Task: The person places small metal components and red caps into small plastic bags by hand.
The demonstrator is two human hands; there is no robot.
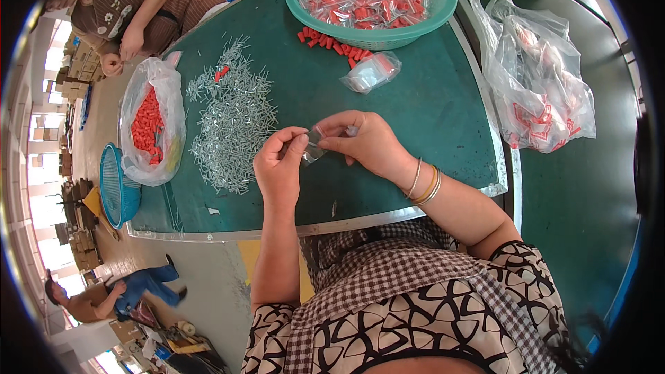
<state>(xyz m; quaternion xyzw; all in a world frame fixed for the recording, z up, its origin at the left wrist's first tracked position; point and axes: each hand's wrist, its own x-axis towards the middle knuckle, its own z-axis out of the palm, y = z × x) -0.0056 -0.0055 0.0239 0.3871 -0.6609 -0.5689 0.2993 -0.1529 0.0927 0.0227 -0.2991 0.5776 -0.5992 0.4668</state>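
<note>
Between my two hands, over the green tabletop (388, 159), is a small clear plastic bag (314, 151). My left hand (280, 159) pinches one edge of it between thumb and forefinger. From the other side my right hand (367, 140), with bangles at the wrist, grips it with closed fingers; a bit of clear plastic also shows at those fingers. Whether anything lies inside the bag is too small to tell. Left of my hands spreads a heap of small silvery metal pins (235, 125), with a few red pieces on top. Beyond my hands lies a stack of clear bags (372, 73).
A green basket (443, 10) of bagged red pieces stands at the far edge, loose red plugs (336, 45) beside it. At left are a plastic sack of red plugs (147, 125) and a blue basket (111, 187). A white plastic bag (537, 76) lies right. A co-worker (138, 7) sits far left.
</note>
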